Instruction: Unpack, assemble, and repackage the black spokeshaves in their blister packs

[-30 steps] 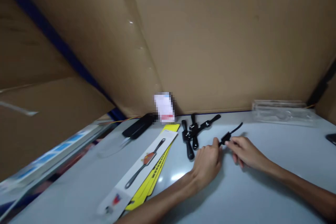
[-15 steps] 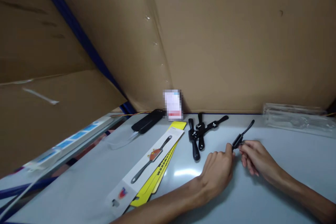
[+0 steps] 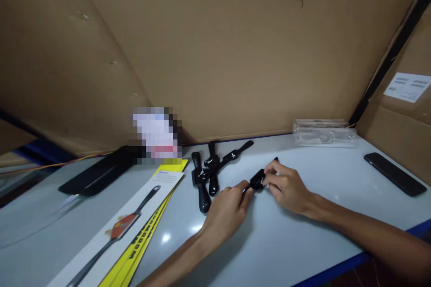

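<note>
Black tool [image 3: 256, 181] could twist if either grip slips: left hand [image 3: 227, 210] holds its eight-o'clock handle, right hand [image 3: 289, 190] pinches its body; other tools [image 3: 205, 174] lie at nine o'clock.

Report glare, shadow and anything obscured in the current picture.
Head view: a bright glare spot whitens the tabletop near the left hand; head view again: a soft shadow lies below that hand; same head view: a pixelated block masks whatever is behind it.
</note>
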Demonstrator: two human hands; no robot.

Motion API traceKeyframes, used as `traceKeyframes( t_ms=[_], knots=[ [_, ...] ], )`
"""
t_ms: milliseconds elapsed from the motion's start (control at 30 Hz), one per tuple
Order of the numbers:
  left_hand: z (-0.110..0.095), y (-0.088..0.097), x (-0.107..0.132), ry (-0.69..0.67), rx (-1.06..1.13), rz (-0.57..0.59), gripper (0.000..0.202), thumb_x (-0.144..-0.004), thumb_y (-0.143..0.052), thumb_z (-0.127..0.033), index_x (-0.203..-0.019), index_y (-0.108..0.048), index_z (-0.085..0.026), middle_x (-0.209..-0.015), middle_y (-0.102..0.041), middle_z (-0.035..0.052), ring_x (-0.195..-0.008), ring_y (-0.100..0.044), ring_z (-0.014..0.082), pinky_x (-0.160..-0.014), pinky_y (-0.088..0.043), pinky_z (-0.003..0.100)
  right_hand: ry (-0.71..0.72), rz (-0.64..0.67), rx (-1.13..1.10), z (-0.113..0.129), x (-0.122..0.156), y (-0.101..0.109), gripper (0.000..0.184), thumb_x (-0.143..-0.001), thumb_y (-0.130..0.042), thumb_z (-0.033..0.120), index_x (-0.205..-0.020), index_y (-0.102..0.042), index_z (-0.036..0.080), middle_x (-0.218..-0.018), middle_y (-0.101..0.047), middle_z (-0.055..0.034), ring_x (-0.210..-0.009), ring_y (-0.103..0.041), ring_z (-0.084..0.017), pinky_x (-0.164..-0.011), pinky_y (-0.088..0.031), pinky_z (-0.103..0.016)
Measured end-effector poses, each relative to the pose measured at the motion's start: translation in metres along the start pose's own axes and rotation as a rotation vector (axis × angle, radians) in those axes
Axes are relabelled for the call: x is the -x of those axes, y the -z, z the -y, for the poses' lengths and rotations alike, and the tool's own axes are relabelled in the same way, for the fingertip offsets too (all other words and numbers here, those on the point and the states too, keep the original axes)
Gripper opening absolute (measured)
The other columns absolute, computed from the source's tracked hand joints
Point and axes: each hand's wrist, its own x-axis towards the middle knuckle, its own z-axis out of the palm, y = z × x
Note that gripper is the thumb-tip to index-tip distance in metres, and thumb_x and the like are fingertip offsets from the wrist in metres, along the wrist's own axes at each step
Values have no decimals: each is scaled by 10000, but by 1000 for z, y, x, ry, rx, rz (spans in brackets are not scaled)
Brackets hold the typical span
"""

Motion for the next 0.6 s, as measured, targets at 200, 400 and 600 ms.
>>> traceKeyframes(
  t_ms=[200,400,600],
  knots=[
    [-1,1,2,16,12,5,268,-1011,-325,-288,-904,-559,-213,-758,-681,70,-769,-648,248,-663,-340,314,-263,-77,-95,7,-5,3,47,-878,-633,230,-888,-637,184,-845,-624,-17,-671,-546,-136,-642,-437,-276],
    [1,2,1,11,54,14,251,-1004,-327,-275,-896,-545,-212,-755,-659,64,-735,-609,229,-679,-346,310,-29,-67,-177,3,2,-6,272,-836,-457,27,-742,-652,191,-932,-591,-48,-763,-575,-139,-685,-463,-277],
    [6,3,-2,4,103,-10,243,-1000,-340,-271,-849,-522,-212,-720,-623,42,-695,-556,204,-654,-321,296,-136,-48,-103,7,2,-5,321,-905,-475,125,-1172,-641,193,-987,-606,-71,-779,-583,-166,-714,-495,-311]
  ],
)
